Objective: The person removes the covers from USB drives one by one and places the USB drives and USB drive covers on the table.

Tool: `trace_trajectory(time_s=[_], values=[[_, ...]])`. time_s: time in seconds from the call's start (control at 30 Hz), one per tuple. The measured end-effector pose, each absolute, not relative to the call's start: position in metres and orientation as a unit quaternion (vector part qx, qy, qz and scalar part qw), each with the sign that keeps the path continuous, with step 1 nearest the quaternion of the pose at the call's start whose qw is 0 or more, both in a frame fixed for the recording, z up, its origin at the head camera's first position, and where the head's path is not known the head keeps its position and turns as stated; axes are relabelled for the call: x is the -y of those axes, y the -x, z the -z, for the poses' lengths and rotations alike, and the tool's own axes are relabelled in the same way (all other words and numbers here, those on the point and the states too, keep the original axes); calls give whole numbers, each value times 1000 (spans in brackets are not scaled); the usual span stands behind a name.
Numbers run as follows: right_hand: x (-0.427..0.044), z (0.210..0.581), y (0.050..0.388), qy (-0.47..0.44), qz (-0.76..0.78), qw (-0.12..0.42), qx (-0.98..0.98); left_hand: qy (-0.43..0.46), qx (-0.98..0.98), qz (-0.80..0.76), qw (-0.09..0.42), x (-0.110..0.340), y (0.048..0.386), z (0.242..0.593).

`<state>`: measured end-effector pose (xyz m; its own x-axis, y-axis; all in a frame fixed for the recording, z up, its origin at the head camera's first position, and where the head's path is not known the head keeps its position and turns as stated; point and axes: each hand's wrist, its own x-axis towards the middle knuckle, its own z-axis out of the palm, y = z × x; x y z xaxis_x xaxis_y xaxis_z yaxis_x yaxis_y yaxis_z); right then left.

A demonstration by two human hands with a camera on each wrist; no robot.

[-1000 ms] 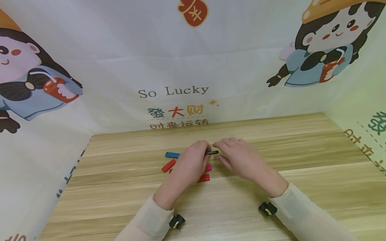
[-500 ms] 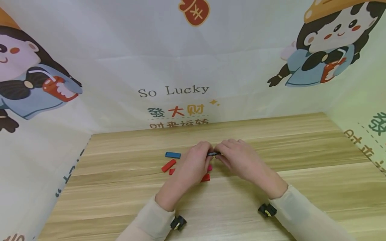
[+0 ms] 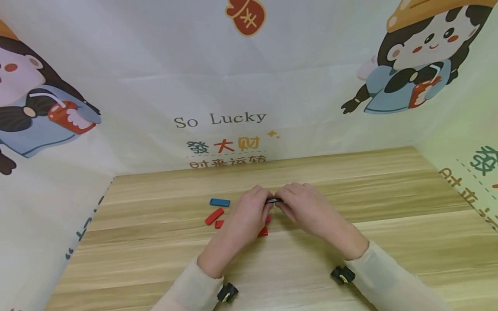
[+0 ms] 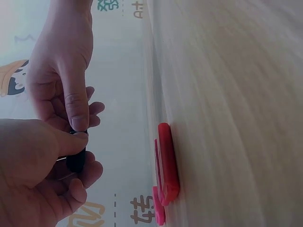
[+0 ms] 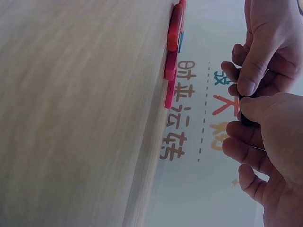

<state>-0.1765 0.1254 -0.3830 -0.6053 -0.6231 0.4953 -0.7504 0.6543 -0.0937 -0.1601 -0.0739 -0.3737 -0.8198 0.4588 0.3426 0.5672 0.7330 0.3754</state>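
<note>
Fingers of the left hand (image 3: 250, 212) and the right hand (image 3: 307, 207) both pinch one small black piece (image 3: 273, 200), thumbs pressed against curled fingertips, the piece held above the table (image 3: 295, 276). It lies directly between the two grips, so neither hand is nearer to it. Its long axis runs crosswise, from one hand to the other and close to level in the head view; any pull or push between the hands would, I judge, act along that line. Most of its length is covered, so I cannot tell whether it is one part or two joined. A blue piece (image 3: 219, 202) and a red piece (image 3: 214, 216) lie on the table to the left of the left hand; a pink piece (image 3: 267, 219) shows just past its right edge.
</note>
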Motion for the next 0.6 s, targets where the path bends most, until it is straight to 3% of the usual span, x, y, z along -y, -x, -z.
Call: trace_trajectory(time_s=[0.6], values=[[-126,383,177,-413,-165,232,865,289,919,240,122,75,160,375]])
